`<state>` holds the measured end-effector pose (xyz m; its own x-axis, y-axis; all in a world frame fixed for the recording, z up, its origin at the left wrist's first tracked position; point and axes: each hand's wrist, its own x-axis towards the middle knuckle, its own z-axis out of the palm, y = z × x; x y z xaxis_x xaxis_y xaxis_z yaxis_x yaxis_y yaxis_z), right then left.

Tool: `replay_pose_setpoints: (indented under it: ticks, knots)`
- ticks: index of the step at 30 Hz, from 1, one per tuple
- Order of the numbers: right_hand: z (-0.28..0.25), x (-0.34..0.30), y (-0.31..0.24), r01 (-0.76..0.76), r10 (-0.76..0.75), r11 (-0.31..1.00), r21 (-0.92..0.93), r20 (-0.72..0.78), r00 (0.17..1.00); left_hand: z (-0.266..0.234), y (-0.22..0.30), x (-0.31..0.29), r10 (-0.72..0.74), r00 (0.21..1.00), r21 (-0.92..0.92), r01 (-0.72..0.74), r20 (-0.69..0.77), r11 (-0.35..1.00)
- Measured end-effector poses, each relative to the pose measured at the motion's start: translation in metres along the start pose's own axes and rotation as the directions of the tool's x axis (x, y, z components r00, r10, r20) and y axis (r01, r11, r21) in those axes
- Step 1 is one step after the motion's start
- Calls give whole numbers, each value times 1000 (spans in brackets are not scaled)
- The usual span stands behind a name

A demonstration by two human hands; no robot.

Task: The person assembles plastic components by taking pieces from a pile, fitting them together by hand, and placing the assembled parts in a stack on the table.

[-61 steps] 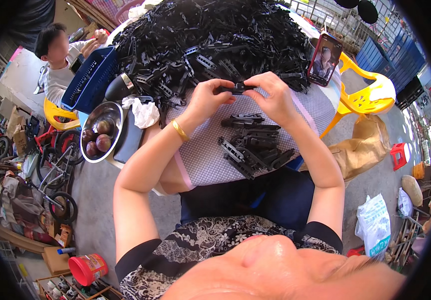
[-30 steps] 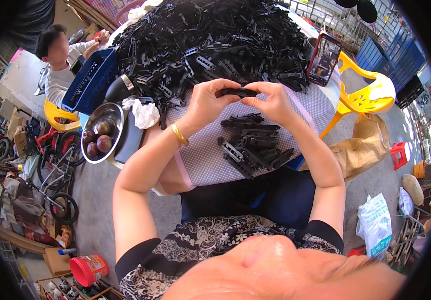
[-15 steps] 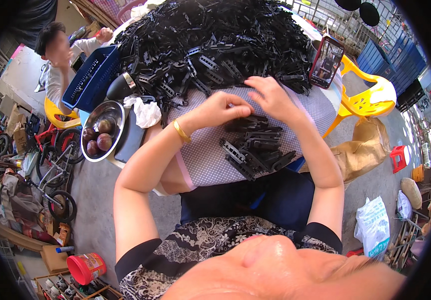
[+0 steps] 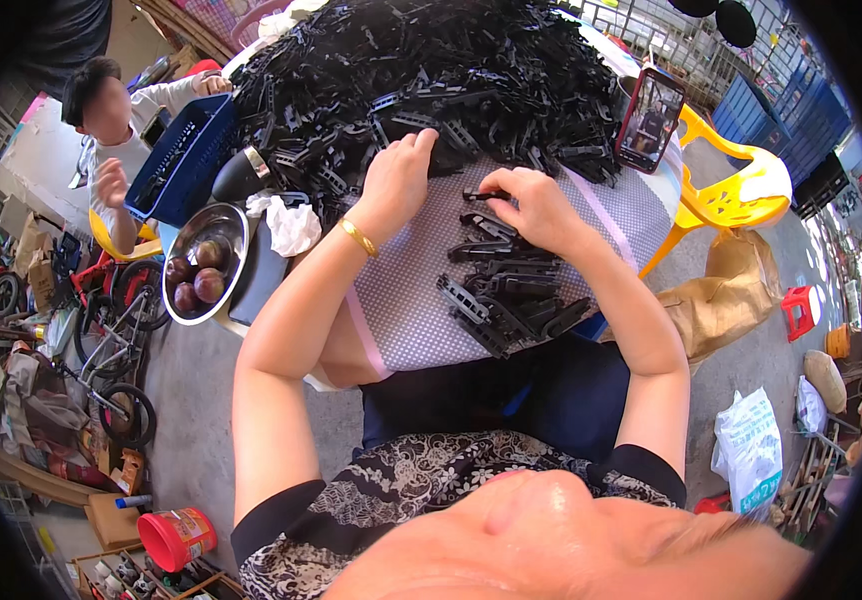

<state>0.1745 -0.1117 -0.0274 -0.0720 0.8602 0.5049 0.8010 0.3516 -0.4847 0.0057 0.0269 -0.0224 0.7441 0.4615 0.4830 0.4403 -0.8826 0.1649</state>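
A large heap of black plastic parts (image 4: 471, 70), long and slotted like clips, covers the far side of the table. At its near edge is my left hand (image 4: 399, 178), its fingers bent and pressed together; what they grip, if anything, is hidden. My right hand (image 4: 533, 208) pinches a small black plastic part (image 4: 486, 195) between thumb and fingers, just above the cloth. Below that hand, a small row of black parts (image 4: 511, 275) lies stacked side by side toward the table's front edge.
A dotted tablecloth (image 4: 401, 290) covers the table. To the left stand a blue basket (image 4: 179, 160), a metal bowl (image 4: 241, 285) with several plums (image 4: 209, 284), and crumpled tissue (image 4: 293, 228). A phone (image 4: 651, 120) stands upright at right, near a yellow chair (image 4: 741, 190). Another person (image 4: 111, 130) sits far left.
My left hand has moved left and away to the heap's edge. My right hand has come nearer and left, now pinching a black part. The other person's hands have shifted.
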Motion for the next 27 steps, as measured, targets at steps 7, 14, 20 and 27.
replay_pose_setpoints:
  ticks: [7, 14, 20, 27]
  knots:
    - [-3, -2, -8, -9, -14, 984, 177, 131, 991, -7, 5, 3, 88, 994, 194, -74, -63, 978]
    - [-3, -1, -11, -85, 112, 967, 239, -101, 989, -10, 10, 6, -34, 974, -340, -46, -225, 939]
    - [-8, 1, -19, 108, -63, 971, 214, -208, 976, -12, 26, -2, -238, 913, -892, 386, 332, 237]
    - [-5, 0, -15, 37, 15, 976, 214, -234, 972, -12, 24, -6, -174, 873, -848, 486, 456, 211]
